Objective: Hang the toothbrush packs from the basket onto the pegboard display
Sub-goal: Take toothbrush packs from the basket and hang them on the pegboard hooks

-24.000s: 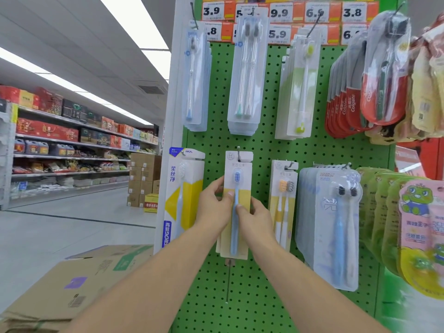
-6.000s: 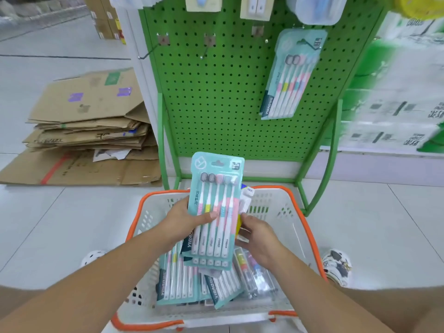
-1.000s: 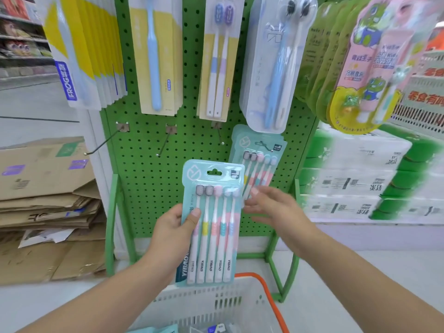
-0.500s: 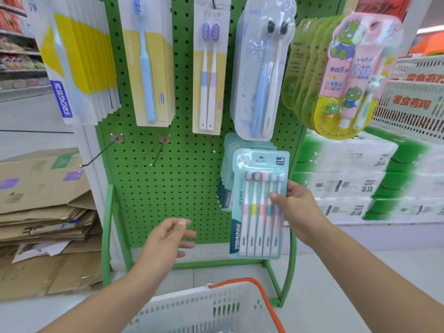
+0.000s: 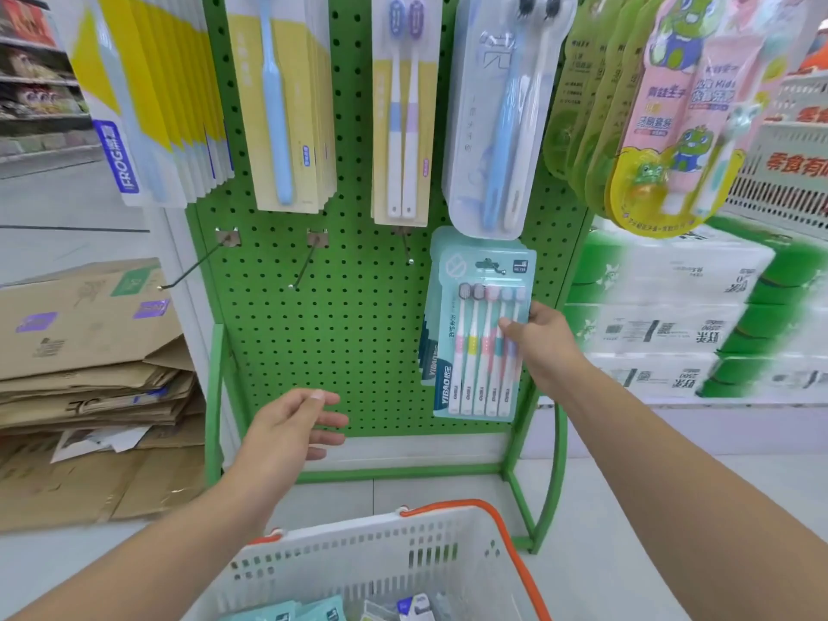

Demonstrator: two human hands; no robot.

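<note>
A teal multi-brush toothbrush pack (image 5: 481, 333) hangs at the lower right of the green pegboard (image 5: 354, 342), in front of other packs of the same kind. My right hand (image 5: 540, 340) grips its right edge, thumb across the front. My left hand (image 5: 293, 430) hovers lower left with relaxed fingers, holding nothing. The white basket with an orange rim (image 5: 372, 562) sits below, with several packs (image 5: 313, 610) showing at its bottom.
Three bare metal pegs (image 5: 192, 266) (image 5: 307, 262) (image 5: 407, 248) stick out left of the teal packs. Other toothbrush packs (image 5: 286, 100) fill the upper rows. Flattened cardboard (image 5: 89, 374) is stacked on the floor at left; green-and-white boxes (image 5: 699, 316) stand at right.
My right hand has brought the teal pack up against the hanging packs, onto their peg. My left hand stays low and empty.
</note>
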